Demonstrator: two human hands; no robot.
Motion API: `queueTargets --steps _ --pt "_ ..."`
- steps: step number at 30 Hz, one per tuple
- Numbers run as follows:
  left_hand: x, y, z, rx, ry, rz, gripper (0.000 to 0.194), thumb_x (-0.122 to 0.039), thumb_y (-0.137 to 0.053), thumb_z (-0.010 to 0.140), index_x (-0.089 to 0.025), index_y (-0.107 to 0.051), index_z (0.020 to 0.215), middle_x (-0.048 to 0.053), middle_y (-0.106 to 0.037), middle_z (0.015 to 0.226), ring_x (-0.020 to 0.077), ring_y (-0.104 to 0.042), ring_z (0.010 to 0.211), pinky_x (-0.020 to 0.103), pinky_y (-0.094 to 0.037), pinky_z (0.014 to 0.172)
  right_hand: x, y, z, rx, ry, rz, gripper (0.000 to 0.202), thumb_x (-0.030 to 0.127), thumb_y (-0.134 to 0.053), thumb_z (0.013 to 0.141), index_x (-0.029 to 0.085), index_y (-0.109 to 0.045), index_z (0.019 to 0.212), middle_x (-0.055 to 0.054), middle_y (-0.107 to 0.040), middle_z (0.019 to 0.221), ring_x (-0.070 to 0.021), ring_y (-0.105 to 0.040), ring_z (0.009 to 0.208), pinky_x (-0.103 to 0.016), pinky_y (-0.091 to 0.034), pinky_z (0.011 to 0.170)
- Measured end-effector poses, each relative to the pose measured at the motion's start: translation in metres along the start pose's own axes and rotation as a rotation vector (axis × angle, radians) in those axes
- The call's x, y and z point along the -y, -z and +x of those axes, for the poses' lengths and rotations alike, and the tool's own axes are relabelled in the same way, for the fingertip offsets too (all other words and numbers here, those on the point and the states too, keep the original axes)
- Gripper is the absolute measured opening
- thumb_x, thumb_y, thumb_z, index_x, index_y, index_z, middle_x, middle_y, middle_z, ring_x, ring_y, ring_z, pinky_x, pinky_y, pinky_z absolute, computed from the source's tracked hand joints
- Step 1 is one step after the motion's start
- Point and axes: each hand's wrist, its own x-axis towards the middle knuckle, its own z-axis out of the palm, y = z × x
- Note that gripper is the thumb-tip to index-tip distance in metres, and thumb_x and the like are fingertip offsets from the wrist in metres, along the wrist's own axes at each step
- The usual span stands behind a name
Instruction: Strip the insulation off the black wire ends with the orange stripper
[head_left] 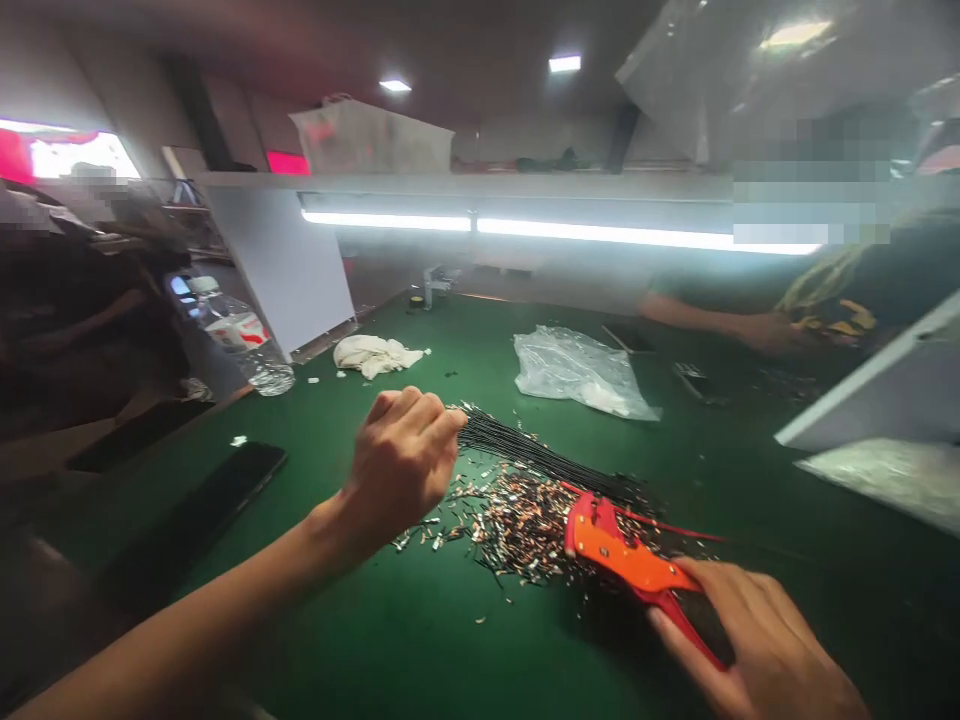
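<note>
My left hand (405, 455) is closed at the left end of a bundle of thin black wires (540, 455); whether the bundle lies inside its fingers or just behind them is hidden. My right hand (765, 635) is wrapped round the handles of a red and orange wire stripper (622, 555), whose jaws point up and left over a pile of small wire scraps (517, 520). A thin red wire (675, 528) runs beside the tool's head. All of this is on a green table top (420, 640).
A dark phone (232, 475) and a plastic bottle (244, 335) are at the left. Farther back lie a white cloth (375, 355) and a clear plastic bag (577, 370). Another person's arm (705, 318) rests at the back right, near a white panel (885, 380).
</note>
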Motion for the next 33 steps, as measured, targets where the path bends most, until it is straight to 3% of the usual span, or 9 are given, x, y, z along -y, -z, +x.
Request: queueTargets --steps 4,9,12,14,18,22,26,30,33 --pt "-0.045 -0.019 -0.008 0.094 -0.189 -0.144 0.010 -0.021 -0.053 0.091 -0.018 -0.063 0.089 0.002 -0.062 0.077 0.0175 -0.052 0.074 0.033 -0.039 0.076 0.017 0.029 0.012 0.144 -0.524 0.501 0.050 0.065 -0.057 0.077 0.022 -0.066 0.101 -0.010 -0.070 0.100 -0.0339 -0.061 0.097 -0.047 -0.047 0.084" --pt "-0.072 -0.048 -0.015 0.334 -0.236 -0.125 0.022 -0.023 -0.047 0.093 -0.019 -0.059 0.075 0.002 -0.058 0.073 0.0184 -0.049 0.067 0.034 -0.037 0.067 0.026 0.045 0.018 0.169 -0.897 1.299 0.042 0.056 -0.060 0.081 0.019 -0.070 0.098 -0.012 -0.073 0.095 -0.0304 -0.064 0.094 -0.043 -0.051 0.083" --pt "-0.074 -0.062 -0.004 0.448 -0.203 -0.102 0.021 -0.024 -0.046 0.093 -0.019 -0.062 0.081 0.004 -0.060 0.078 0.0203 -0.052 0.072 0.035 -0.038 0.070 0.030 0.045 0.017 0.231 -0.920 1.589 0.026 0.035 -0.065 0.078 0.018 -0.072 0.096 -0.012 -0.072 0.099 -0.0285 -0.064 0.096 -0.041 -0.052 0.081" --pt "-0.075 -0.072 0.008 0.510 -0.206 -0.109 0.017 -0.024 -0.049 0.092 -0.020 -0.065 0.088 0.005 -0.061 0.082 0.0208 -0.054 0.077 0.035 -0.039 0.072 0.029 0.043 0.017 0.259 -0.906 1.697 0.016 0.021 -0.064 0.070 0.018 -0.072 0.083 -0.012 -0.072 0.100 -0.0294 -0.063 0.100 -0.042 -0.051 0.085" --pt "-0.089 -0.102 0.034 0.561 -0.273 -0.135 0.014 -0.019 -0.053 0.089 -0.022 -0.067 0.091 0.004 -0.062 0.086 0.0193 -0.056 0.082 0.034 -0.041 0.074 0.027 0.045 0.018 0.141 -0.866 1.706 0.011 0.010 -0.058 0.059 0.020 -0.062 0.056 -0.008 -0.072 0.087 -0.0291 -0.063 0.096 -0.049 -0.045 0.095" --pt "-0.112 -0.134 0.053 0.597 -0.291 -0.126 0.014 -0.013 -0.056 0.086 -0.021 -0.068 0.088 0.005 -0.062 0.085 0.0199 -0.058 0.083 0.034 -0.043 0.074 0.027 0.050 0.021 -0.043 -0.910 1.625 0.028 0.007 -0.060 0.056 0.023 -0.069 0.076 -0.004 -0.072 0.085 -0.0279 -0.064 0.092 -0.047 -0.045 0.095" --pt "-0.125 -0.157 0.064 0.645 -0.299 -0.091 0.011 -0.017 -0.055 0.089 -0.018 -0.066 0.094 0.005 -0.064 0.092 0.0205 -0.060 0.091 0.037 -0.049 0.079 0.030 0.052 0.023 -0.106 -0.894 1.648 0.045 0.010 -0.061 0.058 0.023 -0.069 0.100 -0.006 -0.072 0.099 -0.0315 -0.060 0.105 -0.050 -0.044 0.095" --pt "-0.128 -0.170 0.074 0.736 -0.347 -0.061 0.025 -0.032 -0.056 0.092 -0.015 -0.060 0.110 0.007 -0.062 0.111 0.0192 -0.062 0.096 0.040 -0.053 0.084 0.028 0.048 0.022 -0.099 -0.905 1.667 0.045 0.009 -0.060 0.060 0.022 -0.068 0.102 -0.005 -0.071 0.104 -0.0312 -0.057 0.111 -0.050 -0.043 0.097" --pt "-0.128 -0.176 0.080 0.794 -0.391 -0.066 0.029 -0.033 -0.056 0.092 -0.016 -0.058 0.116 0.009 -0.061 0.116 0.0203 -0.062 0.099 0.042 -0.054 0.085 0.027 0.047 0.022 -0.086 -0.887 1.676 0.034 0.008 -0.058 0.063 0.021 -0.069 0.093 -0.006 -0.071 0.102 -0.0308 -0.056 0.113 -0.050 -0.042 0.098"
